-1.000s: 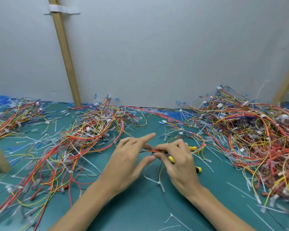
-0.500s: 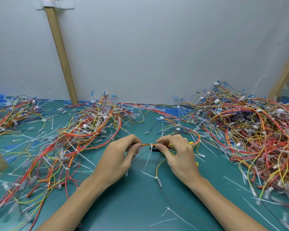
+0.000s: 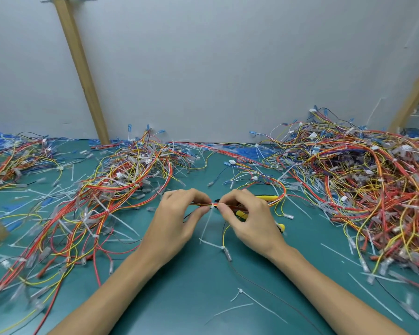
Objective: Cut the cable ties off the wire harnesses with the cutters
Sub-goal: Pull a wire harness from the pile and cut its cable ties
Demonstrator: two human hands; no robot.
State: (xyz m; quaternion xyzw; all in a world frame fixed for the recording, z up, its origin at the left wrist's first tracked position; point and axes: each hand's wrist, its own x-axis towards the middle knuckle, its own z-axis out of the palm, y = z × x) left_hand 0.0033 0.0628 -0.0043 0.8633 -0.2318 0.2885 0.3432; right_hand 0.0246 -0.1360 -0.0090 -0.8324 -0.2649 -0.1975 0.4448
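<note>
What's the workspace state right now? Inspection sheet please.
surface: green mat, largely strewn with wires and ties.
job's things: harness held above the mat, with a white cable tie on it, tail hanging down; yellow-handled cutters partly hidden behind the right hand.
clutter: cut ties scattered on the mat.
hands: left hand and right hand pinch the harness on either side of the tie.
cables: left pile and right pile of tangled harnesses.
surroundings: white wall, wooden post.
</note>
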